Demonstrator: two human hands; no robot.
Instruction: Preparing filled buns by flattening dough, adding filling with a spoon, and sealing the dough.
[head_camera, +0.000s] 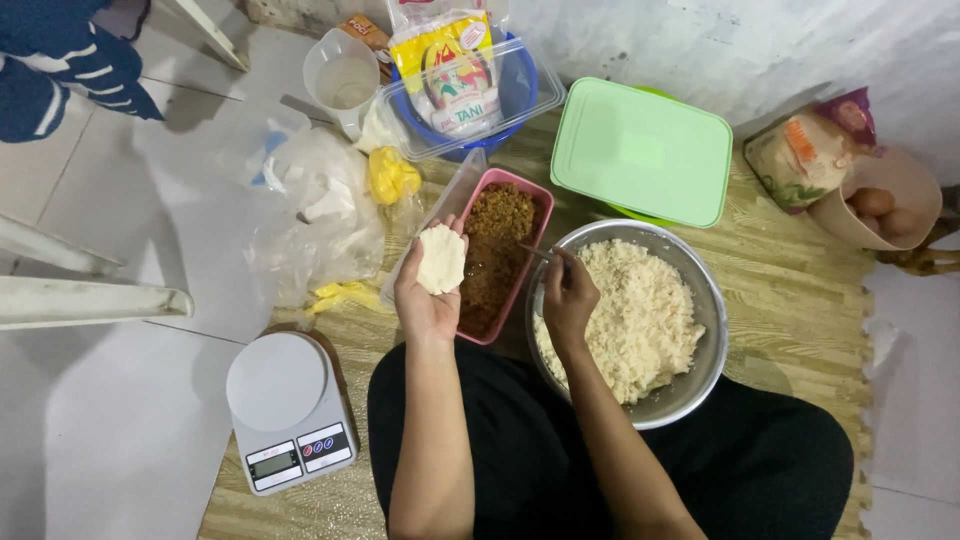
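My left hand (425, 295) is held palm up, cupping a flattened white patty of rice (441, 259) over the left edge of a pink rectangular tub (545, 205) of brown minced filling (497, 245). My right hand (568, 297) grips the handle of a metal spoon (541, 253), whose tip reaches toward the filling. Just right of that hand stands a large steel bowl (708, 330) heaped with white rice (640, 315).
A white kitchen scale (287, 408) sits at my lower left. Crumpled clear plastic bags (320, 215), a measuring jug (343, 78), a blue bowl with packets (460, 85), a green lidded box (640, 150) and a bowl of eggs (885, 205) ring the wooden-patterned mat (790, 270).
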